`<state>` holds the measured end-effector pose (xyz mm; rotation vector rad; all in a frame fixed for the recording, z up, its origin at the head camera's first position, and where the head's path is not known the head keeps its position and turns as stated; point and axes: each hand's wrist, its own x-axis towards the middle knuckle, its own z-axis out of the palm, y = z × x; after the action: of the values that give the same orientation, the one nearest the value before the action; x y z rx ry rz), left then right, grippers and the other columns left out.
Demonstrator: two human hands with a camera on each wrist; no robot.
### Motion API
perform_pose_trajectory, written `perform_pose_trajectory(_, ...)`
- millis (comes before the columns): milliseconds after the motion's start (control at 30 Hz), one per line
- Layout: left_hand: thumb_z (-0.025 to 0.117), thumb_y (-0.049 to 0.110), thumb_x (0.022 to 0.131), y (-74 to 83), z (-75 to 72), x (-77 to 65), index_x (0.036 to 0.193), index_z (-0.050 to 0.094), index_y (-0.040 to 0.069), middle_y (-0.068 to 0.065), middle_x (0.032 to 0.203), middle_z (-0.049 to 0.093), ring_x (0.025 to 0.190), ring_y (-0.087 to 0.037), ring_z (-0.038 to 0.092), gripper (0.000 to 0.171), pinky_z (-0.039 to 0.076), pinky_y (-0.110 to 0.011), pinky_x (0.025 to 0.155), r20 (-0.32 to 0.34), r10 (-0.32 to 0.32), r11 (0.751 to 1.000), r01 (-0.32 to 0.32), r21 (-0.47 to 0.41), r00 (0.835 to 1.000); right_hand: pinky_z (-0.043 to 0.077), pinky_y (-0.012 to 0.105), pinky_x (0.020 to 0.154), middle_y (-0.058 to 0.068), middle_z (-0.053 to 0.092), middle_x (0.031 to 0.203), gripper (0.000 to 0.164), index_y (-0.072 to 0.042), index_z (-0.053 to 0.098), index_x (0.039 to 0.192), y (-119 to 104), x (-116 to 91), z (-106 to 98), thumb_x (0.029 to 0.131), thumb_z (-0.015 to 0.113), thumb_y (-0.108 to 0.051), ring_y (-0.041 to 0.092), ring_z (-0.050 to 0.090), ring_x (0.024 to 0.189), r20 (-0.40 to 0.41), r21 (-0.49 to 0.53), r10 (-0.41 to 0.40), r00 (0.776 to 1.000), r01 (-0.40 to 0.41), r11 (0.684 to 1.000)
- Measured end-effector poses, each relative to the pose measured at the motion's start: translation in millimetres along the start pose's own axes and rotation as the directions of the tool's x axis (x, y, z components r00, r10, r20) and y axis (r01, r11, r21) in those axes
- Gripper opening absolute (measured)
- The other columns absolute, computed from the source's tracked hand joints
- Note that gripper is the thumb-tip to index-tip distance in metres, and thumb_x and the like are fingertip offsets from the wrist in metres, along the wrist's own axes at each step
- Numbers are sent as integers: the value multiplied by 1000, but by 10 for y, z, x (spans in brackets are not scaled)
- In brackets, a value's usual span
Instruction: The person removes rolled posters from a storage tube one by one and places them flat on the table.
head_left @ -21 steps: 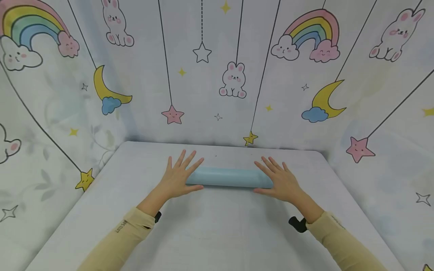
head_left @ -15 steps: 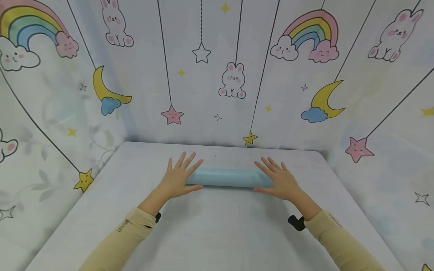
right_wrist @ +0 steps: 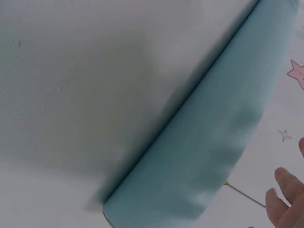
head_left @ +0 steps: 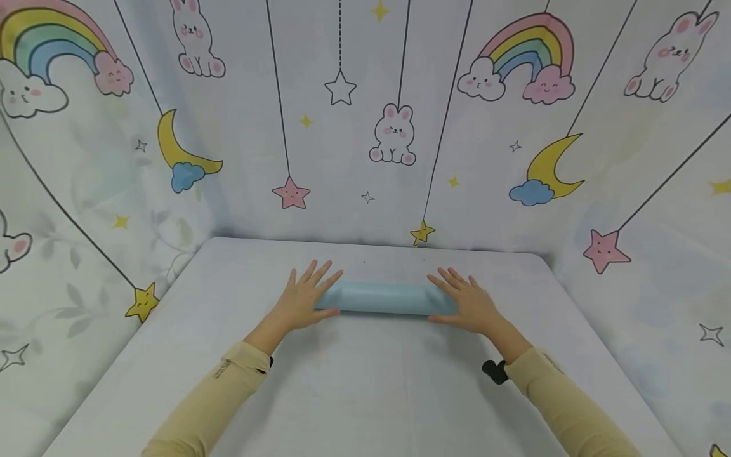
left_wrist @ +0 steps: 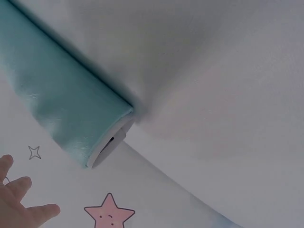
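Both beige sleeves (head_left: 214, 393) had crept forward a bit since earlier. White table (head_left: 365, 393) with a light-blue rolled-up mat (head_left: 382, 298) sitting toward 12 o'clock. The left hand (head_left: 301, 303) was at its 9 o'clock end, right hand (head_left: 473, 308) at 3, both splayed wide; honestly couldn't tell if they actually touched it.

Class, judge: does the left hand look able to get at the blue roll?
Probably yes: the left hand is spread at one end of the roll, with nothing visible between them.

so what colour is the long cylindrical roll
Light blue; the long cylindrical roll shows best in the head view.
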<state>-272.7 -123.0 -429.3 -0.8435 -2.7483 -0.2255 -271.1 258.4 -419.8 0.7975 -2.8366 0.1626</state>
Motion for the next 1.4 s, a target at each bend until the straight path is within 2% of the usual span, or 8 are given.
perform_pose_trajectory(267, 61, 52, 81, -56, 110, 64, 144, 30, 22, -7, 149, 24, 134, -37, 22, 76, 20, -68, 95, -2, 24, 1000, -24, 3, 1000, 16, 61, 101, 14, 28, 146, 90, -20, 32, 143, 74, 29, 128, 71, 61, -66, 35, 21, 134, 16, 32, 21, 1000, -21, 999)
perform_pose_trajectory(433, 61, 51, 82, -76, 155, 96, 144, 29, 22, -8, 148, 25, 134, -36, 21, 76, 18, -67, 96, 28, 22, 1000, -22, 3, 999, 17, 62, 100, 14, 29, 146, 89, -20, 34, 143, 116, 31, 191, 71, 61, -66, 36, 23, 133, 34, 13, 47, 998, -48, 999)
perform_pose_trajectory(700, 64, 48, 81, -102, 238, 142, 144, 30, 22, -11, 147, 27, 133, -37, 23, 76, 20, -66, 97, 55, 17, 1000, -17, 1, 998, 19, 64, 99, 13, 32, 145, 90, -21, 36, 142, 196, 41, 273, 69, 62, -67, 36, 27, 132, 16, -17, 68, 998, -67, 998)
perform_pose_trajectory(933, 66, 45, 80, -119, 323, 128, 143, 33, 19, -14, 145, 32, 131, -39, 27, 75, 22, -65, 97, 75, 1, 1000, -1, -6, 997, 21, 63, 98, 13, 32, 145, 89, -20, 36, 141, 240, 33, 369, 70, 61, -67, 38, 28, 131, 40, 17, 88, 995, -89, 996)
perform_pose_trajectory(1100, 65, 45, 81, -145, 356, 107, 143, 33, 18, -14, 143, 34, 131, -37, 29, 74, 24, -62, 98, 90, -11, 999, 8, 33, 996, 20, 63, 99, 13, 35, 143, 87, -19, 38, 140, 257, 25, 420, 71, 61, -66, 37, 29, 130, 34, 8, 88, 996, -89, 996)
perform_pose_trajectory(1233, 67, 40, 82, -163, 387, 100, 142, 35, 17, -15, 142, 37, 129, -37, 32, 72, 26, -61, 98, 67, 1, 999, -4, 47, 998, 20, 63, 99, 14, 38, 141, 85, -19, 40, 139, 265, 30, 438, 71, 65, -62, 38, 32, 129, 20, 4, 86, 996, -86, 996)
perform_pose_trajectory(1400, 69, 30, 81, -178, 429, 78, 140, 37, 15, -17, 136, 42, 125, -39, 36, 69, 26, -62, 96, -16, 24, 1000, -24, 1, 1000, 24, 63, 97, 14, 43, 138, 80, -20, 42, 138, 279, 41, 454, 71, 68, -56, 38, 38, 124, -4, -10, 68, 998, -68, 998)
